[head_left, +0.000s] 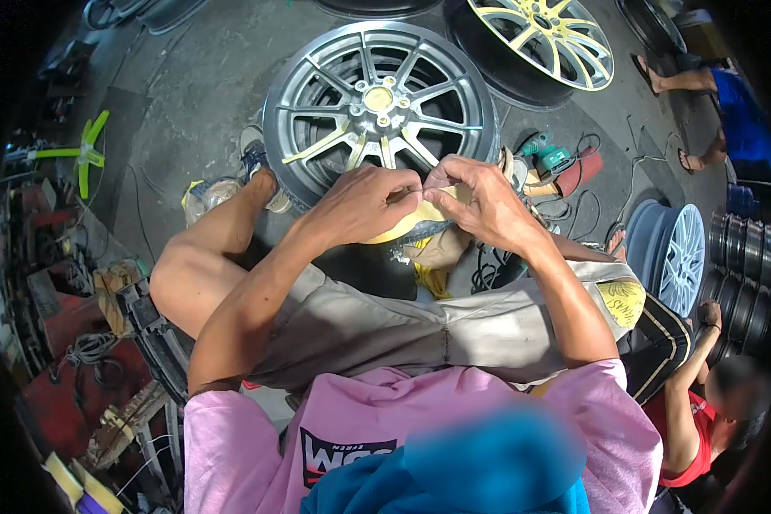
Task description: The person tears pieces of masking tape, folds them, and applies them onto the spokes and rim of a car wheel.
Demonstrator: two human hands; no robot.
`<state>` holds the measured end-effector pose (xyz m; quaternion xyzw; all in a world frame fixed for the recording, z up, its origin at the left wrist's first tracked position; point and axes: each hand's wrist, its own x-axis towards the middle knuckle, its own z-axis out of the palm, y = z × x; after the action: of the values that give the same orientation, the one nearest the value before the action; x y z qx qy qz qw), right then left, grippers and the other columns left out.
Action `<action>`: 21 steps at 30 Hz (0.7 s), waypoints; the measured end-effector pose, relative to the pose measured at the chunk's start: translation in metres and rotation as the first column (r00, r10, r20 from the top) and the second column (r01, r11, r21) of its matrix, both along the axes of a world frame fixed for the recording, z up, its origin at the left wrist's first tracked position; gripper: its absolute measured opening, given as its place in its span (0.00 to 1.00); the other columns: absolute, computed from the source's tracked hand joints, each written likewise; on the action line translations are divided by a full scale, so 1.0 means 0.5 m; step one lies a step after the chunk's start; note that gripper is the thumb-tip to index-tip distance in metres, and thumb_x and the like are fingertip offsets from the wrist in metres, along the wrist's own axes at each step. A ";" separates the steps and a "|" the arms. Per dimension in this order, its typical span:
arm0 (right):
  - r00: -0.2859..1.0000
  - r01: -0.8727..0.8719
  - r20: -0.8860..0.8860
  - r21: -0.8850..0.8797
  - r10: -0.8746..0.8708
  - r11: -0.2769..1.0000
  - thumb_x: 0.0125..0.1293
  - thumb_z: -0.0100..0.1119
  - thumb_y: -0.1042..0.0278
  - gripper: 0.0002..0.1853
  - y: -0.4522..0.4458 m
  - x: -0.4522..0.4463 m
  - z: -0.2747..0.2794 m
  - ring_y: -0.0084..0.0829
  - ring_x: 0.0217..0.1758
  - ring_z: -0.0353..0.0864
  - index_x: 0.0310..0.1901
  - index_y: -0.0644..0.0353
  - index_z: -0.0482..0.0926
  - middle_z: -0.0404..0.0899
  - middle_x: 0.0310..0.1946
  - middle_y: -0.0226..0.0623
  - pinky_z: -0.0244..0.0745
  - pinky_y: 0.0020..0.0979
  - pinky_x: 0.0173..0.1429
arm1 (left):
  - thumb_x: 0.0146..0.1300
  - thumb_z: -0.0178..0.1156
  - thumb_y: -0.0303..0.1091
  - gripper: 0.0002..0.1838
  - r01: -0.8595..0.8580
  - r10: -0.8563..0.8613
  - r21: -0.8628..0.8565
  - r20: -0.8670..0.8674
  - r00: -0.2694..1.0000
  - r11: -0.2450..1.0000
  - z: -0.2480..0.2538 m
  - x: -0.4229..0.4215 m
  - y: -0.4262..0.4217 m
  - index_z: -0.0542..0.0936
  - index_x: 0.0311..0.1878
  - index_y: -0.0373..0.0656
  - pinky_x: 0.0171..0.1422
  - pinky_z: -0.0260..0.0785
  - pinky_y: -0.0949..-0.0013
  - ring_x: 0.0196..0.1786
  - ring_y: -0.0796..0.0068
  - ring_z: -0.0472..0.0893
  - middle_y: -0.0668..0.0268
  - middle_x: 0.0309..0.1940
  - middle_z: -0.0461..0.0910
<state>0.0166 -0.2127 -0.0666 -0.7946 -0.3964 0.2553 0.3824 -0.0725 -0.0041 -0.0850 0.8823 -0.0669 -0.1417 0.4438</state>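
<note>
The large grey wheel (458,64) is lying face up on the floor, its front facing the camera. A second wheel (565,68) with yellow-covered spokes is leaning beyond it to the right, and a pale silver rim (681,265) is standing further to its right. A co-worker's hand (709,315) is hovering near that rim. A green power tool (550,156) is resting just right of the large wheel.

Yellow tape (317,147) is covering several of the large wheel's near spokes, and a broader yellow strip (407,224) is curving along its near edge, below the fingers. Over that edge, the left hand (364,201) and right hand (487,201) are meeting fingertip to fingertip, each closing in a pinch; whatever is sitting between the tips is too small to tell.

Working this strip well is probably calling for small, matched pinches, light even tension and both wrists staying low over the wheel's edge, so that the yellow material is following the curve without creasing or tearing.

As for containers, what looks like a clear plastic bag (210,199) is slumping left of the large wheel; its contents are not showing clearly enough to name.
</note>
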 end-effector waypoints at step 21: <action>0.770 0.465 0.125 0.559 -0.625 0.686 0.71 0.65 0.71 0.07 -0.039 0.049 0.070 0.31 0.40 0.85 0.45 0.64 0.82 0.85 0.37 0.40 0.78 0.31 0.48 | 0.70 0.64 0.32 0.15 -0.063 -0.096 -0.449 -0.322 0.942 0.891 -0.089 -0.005 -0.054 0.79 0.58 0.40 0.53 0.76 0.71 0.48 0.79 0.82 0.67 0.45 0.85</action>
<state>0.0411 -0.2321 -0.0317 -0.7796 -0.2444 -0.1093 0.5662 -0.0748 -0.0309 -0.1294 0.7166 -0.0292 -0.2739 0.6408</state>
